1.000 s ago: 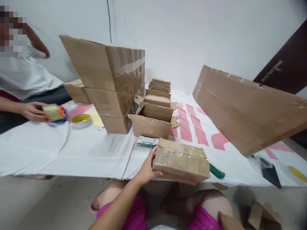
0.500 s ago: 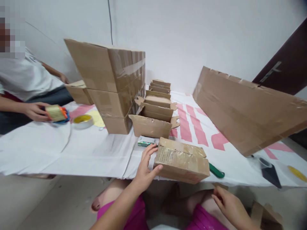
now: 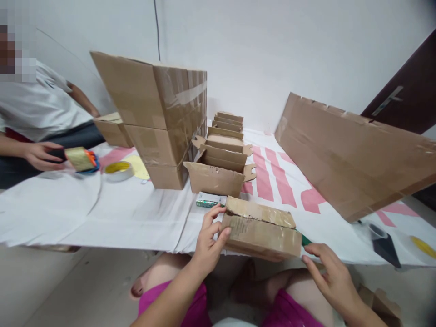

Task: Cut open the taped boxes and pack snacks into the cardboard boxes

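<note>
- Brown cardboard box (image 3: 262, 238) sits at the near edge of the table (image 3: 136, 222), between the two hands, a slightly gaping seam along its upper side
- Left hand (image 3: 208, 240) is half open at the box's left end, thumb at the front corner and fingers toward the back one; no firm squeeze shows
- Right hand (image 3: 329, 273) is loosely curled, fingertips just beside the right end; I cannot tell whether they touch it or the green object (image 3: 305, 240) partly hidden behind
- Steadying seems best done with light, even pressure from both ends, since a push from one side alone could swivel the box
- So near the edge, a pull toward the body risks tipping it
- Fingers should avoid the gaping seam and the small green-and-white carton (image 3: 209, 200) by the back left corner
</note>
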